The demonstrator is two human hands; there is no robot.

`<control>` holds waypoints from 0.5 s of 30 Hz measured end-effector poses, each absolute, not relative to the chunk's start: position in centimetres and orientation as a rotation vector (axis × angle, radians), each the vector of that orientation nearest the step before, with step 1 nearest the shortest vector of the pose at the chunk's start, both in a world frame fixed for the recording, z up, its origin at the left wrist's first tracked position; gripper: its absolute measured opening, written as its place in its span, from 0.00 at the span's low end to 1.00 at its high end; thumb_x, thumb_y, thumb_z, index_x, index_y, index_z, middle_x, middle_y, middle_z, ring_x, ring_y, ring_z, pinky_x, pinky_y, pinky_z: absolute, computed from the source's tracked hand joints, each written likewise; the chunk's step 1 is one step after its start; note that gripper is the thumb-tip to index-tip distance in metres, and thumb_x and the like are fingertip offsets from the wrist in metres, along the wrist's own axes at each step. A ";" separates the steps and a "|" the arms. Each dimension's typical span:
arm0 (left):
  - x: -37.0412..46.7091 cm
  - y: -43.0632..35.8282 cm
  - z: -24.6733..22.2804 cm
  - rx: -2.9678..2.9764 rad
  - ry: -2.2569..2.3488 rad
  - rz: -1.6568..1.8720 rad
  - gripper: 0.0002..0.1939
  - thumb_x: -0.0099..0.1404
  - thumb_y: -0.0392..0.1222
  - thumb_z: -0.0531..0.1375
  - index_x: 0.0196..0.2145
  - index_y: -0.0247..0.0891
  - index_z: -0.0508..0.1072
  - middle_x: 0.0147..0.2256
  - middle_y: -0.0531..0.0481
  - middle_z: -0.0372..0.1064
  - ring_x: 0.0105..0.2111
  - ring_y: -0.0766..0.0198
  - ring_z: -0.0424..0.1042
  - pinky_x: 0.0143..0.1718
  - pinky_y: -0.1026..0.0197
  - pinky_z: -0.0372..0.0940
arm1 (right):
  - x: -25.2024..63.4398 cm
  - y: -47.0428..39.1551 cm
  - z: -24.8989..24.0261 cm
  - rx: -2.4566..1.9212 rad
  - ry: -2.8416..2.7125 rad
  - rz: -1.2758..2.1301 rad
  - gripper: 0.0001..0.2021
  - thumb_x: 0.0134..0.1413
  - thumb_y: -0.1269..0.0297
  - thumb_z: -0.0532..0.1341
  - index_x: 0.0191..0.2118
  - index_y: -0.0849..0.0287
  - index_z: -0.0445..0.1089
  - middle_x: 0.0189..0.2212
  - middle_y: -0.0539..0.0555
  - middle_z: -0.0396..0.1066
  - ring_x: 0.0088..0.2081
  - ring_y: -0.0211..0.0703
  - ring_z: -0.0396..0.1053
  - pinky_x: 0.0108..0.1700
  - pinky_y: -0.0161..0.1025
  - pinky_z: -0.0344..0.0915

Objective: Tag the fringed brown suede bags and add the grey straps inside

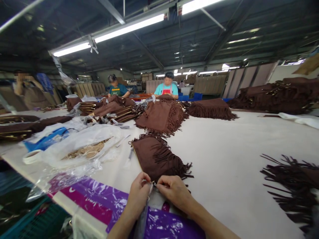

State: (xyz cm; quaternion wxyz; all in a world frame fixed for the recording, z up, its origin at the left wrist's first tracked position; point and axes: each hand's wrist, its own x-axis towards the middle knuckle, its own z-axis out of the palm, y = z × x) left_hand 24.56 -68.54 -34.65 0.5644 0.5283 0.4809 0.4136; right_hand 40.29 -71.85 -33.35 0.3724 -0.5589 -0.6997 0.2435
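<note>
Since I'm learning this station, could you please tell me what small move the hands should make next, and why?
Perhaps hold the left hand steady and ease the right hand slightly closer: the left seems to pinch the top of a grey strip, the right's pinch faces it across a narrow gap, and the near corner of the brown fringed pouch lies just beyond both.

pouch (152, 156) matt, suede-like; purple sheet (118, 199) glossy plastic
</note>
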 end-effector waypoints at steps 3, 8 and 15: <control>24.6 -68.6 -34.7 1.229 1.124 0.963 0.09 0.42 0.37 0.53 0.26 0.40 0.61 0.15 0.62 0.58 0.16 0.71 0.54 0.18 0.69 0.48 | 40.0 -71.8 -33.4 -1.437 -1.789 0.627 0.09 0.51 0.70 0.58 0.25 0.58 0.74 0.19 0.46 0.71 0.23 0.36 0.66 0.26 0.31 0.52; 24.7 -68.8 -34.8 1.275 1.074 0.946 0.09 0.43 0.38 0.53 0.27 0.40 0.61 0.15 0.62 0.57 0.16 0.70 0.55 0.18 0.69 0.48 | 39.7 -71.5 -33.5 -1.501 -1.772 0.611 0.09 0.52 0.68 0.58 0.26 0.58 0.75 0.21 0.48 0.73 0.25 0.39 0.68 0.28 0.31 0.55; 23.7 -67.3 -33.2 1.536 1.114 0.813 0.11 0.51 0.41 0.52 0.33 0.38 0.67 0.24 0.55 0.66 0.24 0.65 0.64 0.26 0.64 0.59 | 39.6 -71.6 -33.6 -1.536 -1.783 0.616 0.09 0.55 0.67 0.58 0.27 0.57 0.75 0.24 0.49 0.75 0.27 0.40 0.70 0.29 0.32 0.56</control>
